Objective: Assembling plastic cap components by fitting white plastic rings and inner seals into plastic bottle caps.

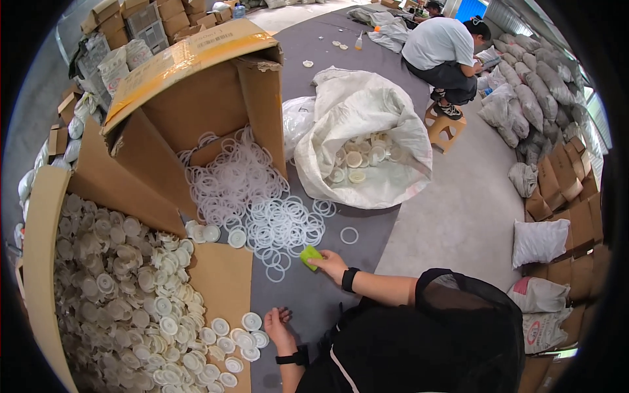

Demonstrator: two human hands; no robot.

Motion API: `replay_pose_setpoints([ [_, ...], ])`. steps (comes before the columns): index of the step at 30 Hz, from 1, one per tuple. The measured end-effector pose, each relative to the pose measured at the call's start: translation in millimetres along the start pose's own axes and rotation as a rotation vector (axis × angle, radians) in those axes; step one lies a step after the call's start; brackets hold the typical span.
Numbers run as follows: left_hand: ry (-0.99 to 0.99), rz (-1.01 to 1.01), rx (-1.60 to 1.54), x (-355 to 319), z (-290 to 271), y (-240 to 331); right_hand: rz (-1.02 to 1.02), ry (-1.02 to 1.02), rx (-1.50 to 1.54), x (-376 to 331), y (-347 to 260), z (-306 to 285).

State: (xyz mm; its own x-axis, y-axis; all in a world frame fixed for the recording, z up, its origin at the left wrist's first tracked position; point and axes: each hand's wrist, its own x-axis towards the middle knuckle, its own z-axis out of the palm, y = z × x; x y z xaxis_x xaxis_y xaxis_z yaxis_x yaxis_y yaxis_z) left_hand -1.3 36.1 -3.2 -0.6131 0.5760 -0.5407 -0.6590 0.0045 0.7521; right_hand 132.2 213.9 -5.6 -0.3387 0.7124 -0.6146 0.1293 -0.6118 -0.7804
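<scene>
My right hand (331,265) is closed round a small lime-green block-shaped piece (310,257), too small to tell its kind. It is at the near edge of a spread of translucent white plastic rings (283,223) on the grey table (295,298). One loose ring (349,235) lies apart, farther to the right. My left hand (279,323) is above the table with its fingers loosely bent and apart, and nothing shows in it. Beside it are several round white plastic caps (244,340), part of them on a cardboard flap (221,275).
A cardboard box (265,111) on its side spills more rings. Left of it, another box (49,262) is heaped with caps. A white woven sack (367,101) holding caps stands beyond the rings. A person (439,49) sits on a stool (447,131) at the far right.
</scene>
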Motion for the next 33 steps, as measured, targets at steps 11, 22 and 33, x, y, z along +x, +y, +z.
replay_pose_setpoints([
  [11,0.026,-0.022,0.028,8.4,-5.4,0.9,-0.388,0.725,-0.011,19.6,-13.7,-94.1],
  [22,-0.042,-0.035,0.115,-1.7,16.5,-5.6,-0.269,0.815,-0.373,42.2,8.4,-145.6],
  [33,0.268,0.267,0.178,5.3,-54.0,31.2,-0.298,0.697,-0.218,26.1,24.4,-179.4],
])
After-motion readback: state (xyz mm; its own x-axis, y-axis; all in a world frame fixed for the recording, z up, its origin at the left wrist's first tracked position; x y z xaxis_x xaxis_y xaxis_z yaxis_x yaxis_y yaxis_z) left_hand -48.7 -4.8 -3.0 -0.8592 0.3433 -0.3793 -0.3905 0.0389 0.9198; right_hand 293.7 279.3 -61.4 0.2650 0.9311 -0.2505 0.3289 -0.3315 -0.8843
